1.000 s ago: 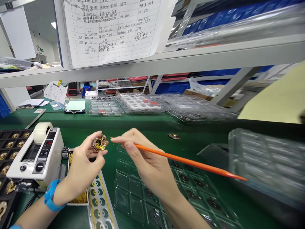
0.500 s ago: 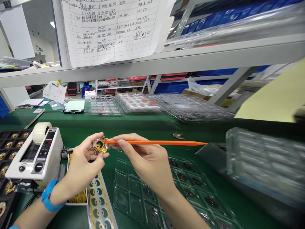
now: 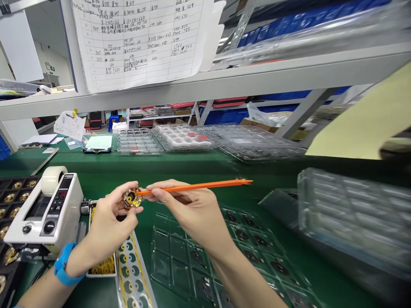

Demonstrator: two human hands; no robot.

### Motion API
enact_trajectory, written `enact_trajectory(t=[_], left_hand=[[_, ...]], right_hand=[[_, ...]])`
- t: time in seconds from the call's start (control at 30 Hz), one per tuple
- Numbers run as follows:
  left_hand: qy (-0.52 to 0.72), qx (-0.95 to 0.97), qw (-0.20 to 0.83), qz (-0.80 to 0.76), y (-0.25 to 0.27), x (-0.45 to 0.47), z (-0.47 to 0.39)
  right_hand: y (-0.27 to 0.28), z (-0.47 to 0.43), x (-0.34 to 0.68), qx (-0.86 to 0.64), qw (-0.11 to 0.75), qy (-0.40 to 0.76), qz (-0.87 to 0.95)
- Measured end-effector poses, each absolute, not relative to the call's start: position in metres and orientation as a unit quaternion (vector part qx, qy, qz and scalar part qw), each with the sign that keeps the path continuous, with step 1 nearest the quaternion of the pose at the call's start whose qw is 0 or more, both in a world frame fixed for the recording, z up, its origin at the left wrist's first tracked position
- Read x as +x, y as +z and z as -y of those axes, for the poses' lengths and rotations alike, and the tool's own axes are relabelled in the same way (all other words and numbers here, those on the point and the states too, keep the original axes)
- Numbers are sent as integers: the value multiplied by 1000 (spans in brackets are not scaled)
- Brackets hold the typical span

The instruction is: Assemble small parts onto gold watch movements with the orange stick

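Pinched between the fingertips of my left hand is a small round gold part with a black and yellow face turned toward me. My right hand grips a long orange plastic stick like a pen. The stick's left tip touches or nearly touches the part's face, and its other end points right. Below my hands lies a sheet of yellow and grey stickers. Beside it, an open box of small yellow pieces is partly covered by my left forearm. A clear blister tray with dark round parts sits under my right forearm.
A white tape dispenser stands on the left, beside a black tray of gold parts. At right is a stack of clear trays. More trays line the back. A shelf bar crosses above, holding handwritten sheets.
The orange stick's far end has swung toward me and left, with its tip still at the gold part. The whole view has shifted slightly.
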State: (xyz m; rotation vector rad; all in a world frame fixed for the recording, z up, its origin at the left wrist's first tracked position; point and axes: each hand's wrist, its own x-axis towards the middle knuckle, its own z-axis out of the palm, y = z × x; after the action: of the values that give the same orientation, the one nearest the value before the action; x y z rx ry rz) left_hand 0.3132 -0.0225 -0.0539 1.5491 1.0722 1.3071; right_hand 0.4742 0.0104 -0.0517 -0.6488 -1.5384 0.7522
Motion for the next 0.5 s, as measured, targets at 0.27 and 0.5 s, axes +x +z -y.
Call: enact_trajectory(t=[0.27, 0.5], left_hand=[[543, 575, 442, -423, -51, 311, 20], [547, 613, 383, -422, -57, 310, 18]], right_hand=[[-55, -21, 478, -250, 598, 381, 659], [-60, -9, 469, -309, 594, 228, 707]])
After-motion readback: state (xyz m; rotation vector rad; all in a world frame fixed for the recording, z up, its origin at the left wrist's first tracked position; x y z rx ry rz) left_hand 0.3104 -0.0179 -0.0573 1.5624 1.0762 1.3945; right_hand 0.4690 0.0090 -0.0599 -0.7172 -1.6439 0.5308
